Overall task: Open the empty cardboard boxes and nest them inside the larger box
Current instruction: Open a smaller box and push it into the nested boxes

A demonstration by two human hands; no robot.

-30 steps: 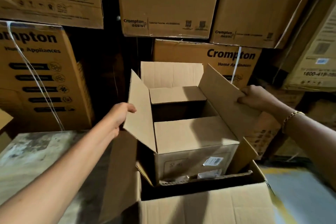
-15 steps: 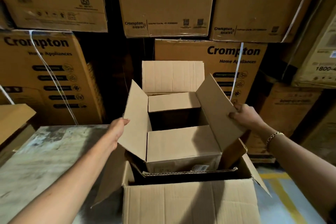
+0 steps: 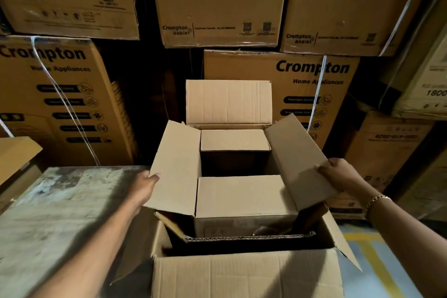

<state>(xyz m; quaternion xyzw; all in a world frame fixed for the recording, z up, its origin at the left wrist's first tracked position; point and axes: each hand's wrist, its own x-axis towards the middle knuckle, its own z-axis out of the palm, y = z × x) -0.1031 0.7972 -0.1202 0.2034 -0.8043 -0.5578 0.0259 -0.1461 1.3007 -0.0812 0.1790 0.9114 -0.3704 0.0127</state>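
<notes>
While 1 small box [image 3: 244, 224] sat partly inside 1 larger box [image 3: 246, 273], 4 flaps [image 3: 244, 196] open, left grip [image 3: 142, 189] held L flap [image 3: 176, 167], right grip [image 3: 341, 174] held R flap [image 3: 297, 162], 2 cartons [image 3: 312, 72] behind read "Crompton Home Appliances", 2 "Crompton assist".

The plain brown smaller cardboard box [image 3: 244, 197] sits upright, partway down inside the open larger box [image 3: 242, 276]. Its side flaps splay outward; its near and far flaps lie folded inward.
</notes>
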